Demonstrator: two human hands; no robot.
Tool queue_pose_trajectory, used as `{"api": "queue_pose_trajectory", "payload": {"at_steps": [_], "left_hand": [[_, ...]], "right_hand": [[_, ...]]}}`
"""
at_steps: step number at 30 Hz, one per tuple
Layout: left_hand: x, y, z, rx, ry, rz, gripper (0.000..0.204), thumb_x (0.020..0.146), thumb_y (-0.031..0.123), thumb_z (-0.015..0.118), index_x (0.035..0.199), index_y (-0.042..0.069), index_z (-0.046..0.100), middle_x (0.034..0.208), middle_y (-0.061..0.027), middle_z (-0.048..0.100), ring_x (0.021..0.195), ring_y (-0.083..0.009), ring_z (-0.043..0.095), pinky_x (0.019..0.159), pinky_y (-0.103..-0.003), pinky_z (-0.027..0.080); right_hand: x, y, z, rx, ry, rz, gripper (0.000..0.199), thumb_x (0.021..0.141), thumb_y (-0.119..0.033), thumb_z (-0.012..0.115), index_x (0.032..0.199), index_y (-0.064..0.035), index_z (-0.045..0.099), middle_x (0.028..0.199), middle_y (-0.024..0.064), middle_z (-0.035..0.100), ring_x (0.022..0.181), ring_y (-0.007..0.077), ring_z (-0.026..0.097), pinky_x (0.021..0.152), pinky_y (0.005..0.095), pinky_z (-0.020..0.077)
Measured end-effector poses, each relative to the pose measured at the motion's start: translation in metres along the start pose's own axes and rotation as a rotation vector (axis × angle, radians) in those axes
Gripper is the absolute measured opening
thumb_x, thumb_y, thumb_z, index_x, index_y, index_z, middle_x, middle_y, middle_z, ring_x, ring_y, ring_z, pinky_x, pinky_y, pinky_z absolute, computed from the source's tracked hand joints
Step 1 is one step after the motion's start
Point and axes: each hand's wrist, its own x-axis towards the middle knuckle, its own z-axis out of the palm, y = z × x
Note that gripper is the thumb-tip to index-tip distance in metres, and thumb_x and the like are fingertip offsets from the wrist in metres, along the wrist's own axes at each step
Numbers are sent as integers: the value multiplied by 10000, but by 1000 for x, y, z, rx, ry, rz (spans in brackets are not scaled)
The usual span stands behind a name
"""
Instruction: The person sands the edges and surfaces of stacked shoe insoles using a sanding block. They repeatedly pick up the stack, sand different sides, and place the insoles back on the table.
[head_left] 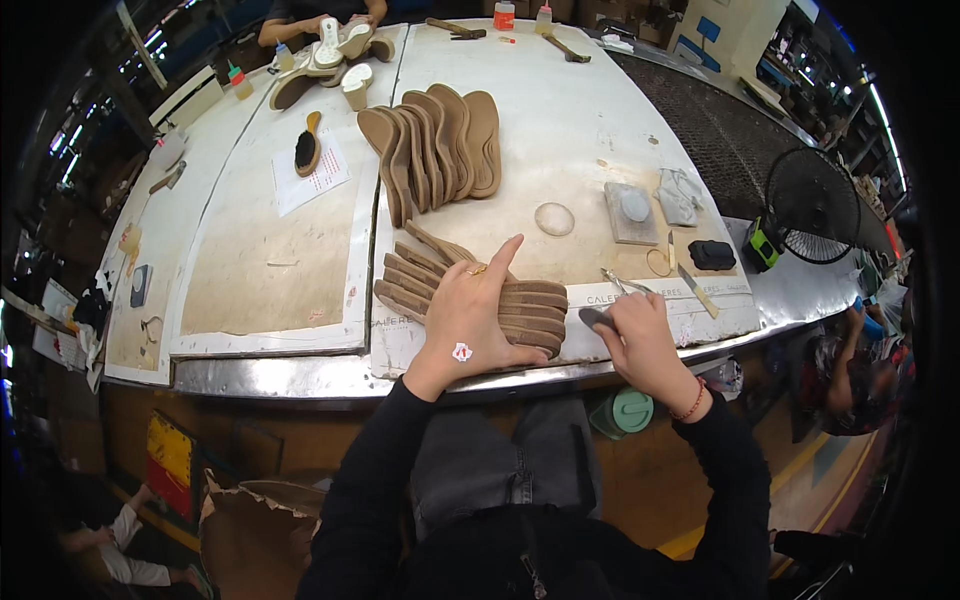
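Observation:
My left hand (pixel 465 315) lies across a stack of brown shoe soles (pixel 535 312) at the table's near edge. Its thumb presses along the near side and its index finger stretches out over the far side; the other fingers are partly hidden. Just right of the stack, my right hand (pixel 640 335) is closed around a small dark grey piece with a rounded end (pixel 597 317), whose kind I cannot make out. Beyond my left hand, a fanned row of several more brown soles (pixel 440 145) leans together on the white table (pixel 560 80).
To the right lie a grey block (pixel 630 212), a cloth (pixel 680 196), a knife (pixel 698 292), metal pliers (pixel 622 282) and a black case (pixel 711 255). A brush (pixel 308 146) rests at left. Across the table a person handles white shoes (pixel 330 45). A fan (pixel 812 205) stands right.

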Motion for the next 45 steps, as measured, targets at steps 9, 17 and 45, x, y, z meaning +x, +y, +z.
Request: {"api": "queue_pose_trajectory", "payload": {"at_steps": [9, 17, 45], "left_hand": [[-2, -3, 1, -40, -13, -11, 1165, 471, 465, 912, 1434, 46, 406, 917, -129, 658, 923, -326, 622, 1013, -407, 405], [3, -1, -3, -5, 15, 92, 819, 463, 473, 913, 1133, 77, 658, 863, -68, 650, 867, -276, 629, 942, -390, 412], [2, -2, -6, -7, -54, 156, 747, 469, 474, 908, 1050, 77, 661, 888, -58, 633, 881, -272, 612, 952, -406, 398]], "right_hand": [[73, -21, 8, 224, 173, -311, 208, 755, -66, 731, 907, -49, 590, 820, 79, 524, 827, 275, 517, 832, 403, 354], [3, 19, 17, 185, 84, -1, 174, 794, -92, 728, 889, -51, 588, 816, 75, 533, 846, 277, 526, 819, 384, 349], [-18, 4, 28, 165, 105, -21, 178, 757, -92, 726, 853, -56, 580, 824, 67, 521, 905, 278, 533, 850, 409, 339]]}}
